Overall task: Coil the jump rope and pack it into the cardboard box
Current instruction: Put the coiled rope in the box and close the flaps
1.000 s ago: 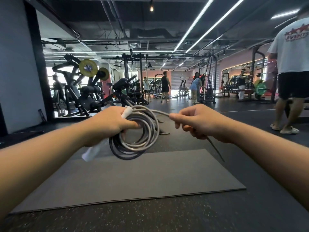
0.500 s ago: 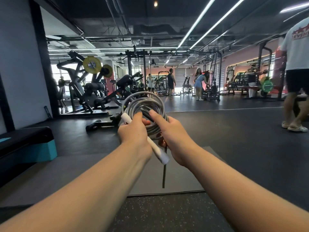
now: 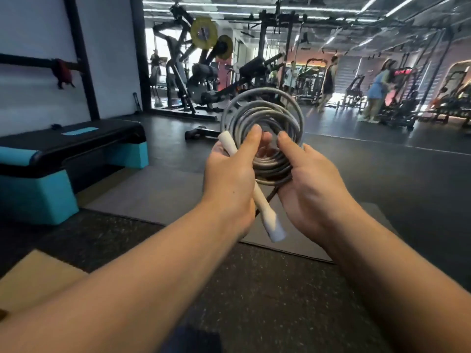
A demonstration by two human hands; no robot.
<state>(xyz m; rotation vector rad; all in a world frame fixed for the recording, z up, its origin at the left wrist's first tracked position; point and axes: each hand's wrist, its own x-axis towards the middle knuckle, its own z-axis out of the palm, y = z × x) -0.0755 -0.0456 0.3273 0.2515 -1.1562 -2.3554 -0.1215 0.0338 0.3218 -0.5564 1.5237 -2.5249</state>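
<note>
The grey jump rope [image 3: 265, 115] is wound into a round coil that I hold up at chest height in both hands. My left hand [image 3: 229, 174] grips the coil's left side together with a white handle [image 3: 270, 220] that sticks out downward below the palm. My right hand [image 3: 305, 179] holds the coil's lower right, its thumb pressed on the loops. A short dark tail of rope hangs between my wrists. A tan cardboard flap [image 3: 33, 278] lies on the floor at the lower left, mostly covered by my left forearm.
A black and teal aerobic step [image 3: 51, 169] stands at the left. A grey mat [image 3: 158, 197] lies on the black rubber floor under my hands. Weight machines [image 3: 204, 72] fill the back, and people [image 3: 377, 90] stand far off to the right.
My view has swung left and down, bringing the step and the cardboard into sight. The coil stays in both hands, and the right hand has shifted to the coil's lower right.
</note>
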